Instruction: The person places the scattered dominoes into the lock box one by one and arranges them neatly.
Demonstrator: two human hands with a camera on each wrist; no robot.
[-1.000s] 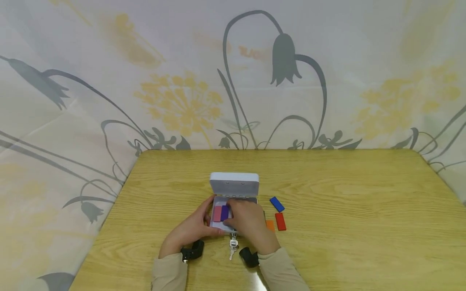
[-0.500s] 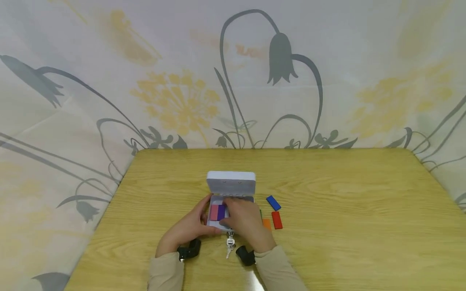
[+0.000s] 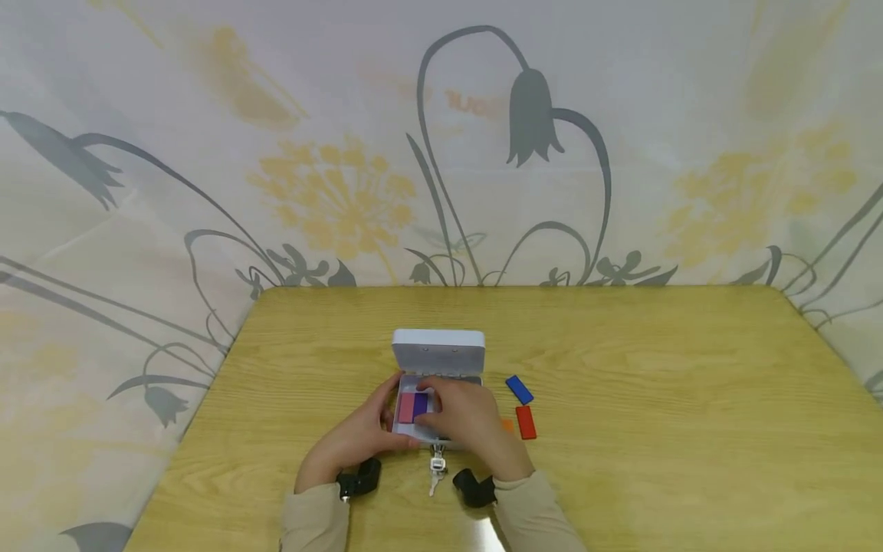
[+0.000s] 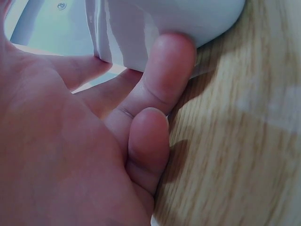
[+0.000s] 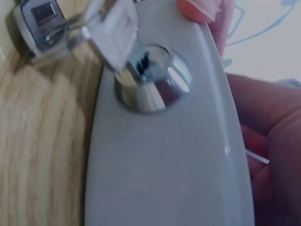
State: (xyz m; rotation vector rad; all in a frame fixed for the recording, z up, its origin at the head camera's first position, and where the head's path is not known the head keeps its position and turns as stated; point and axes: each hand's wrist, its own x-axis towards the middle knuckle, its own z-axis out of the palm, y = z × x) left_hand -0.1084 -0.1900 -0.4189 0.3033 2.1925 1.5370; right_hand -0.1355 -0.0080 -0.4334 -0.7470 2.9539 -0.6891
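Observation:
A small white cash box stands with its lid raised and a key hanging from its front lock. My left hand grips its left front corner, thumb along the front edge and fingers against the side wall. My right hand reaches inside, index finger and thumb at the two ends of a purple block. Left of that lies a pink block, side against side. The right wrist view shows the round lock and my left thumb tip on the rim.
On the table, right of the box, lie a blue block, a red block and an orange block partly covered by my right hand. Black wrist cameras sit at my left wrist and right wrist.
My right index finger and thumb have shifted slightly left over the purple block. The green block's edge is now covered by my right hand. My left hand keeps its grip on the box.

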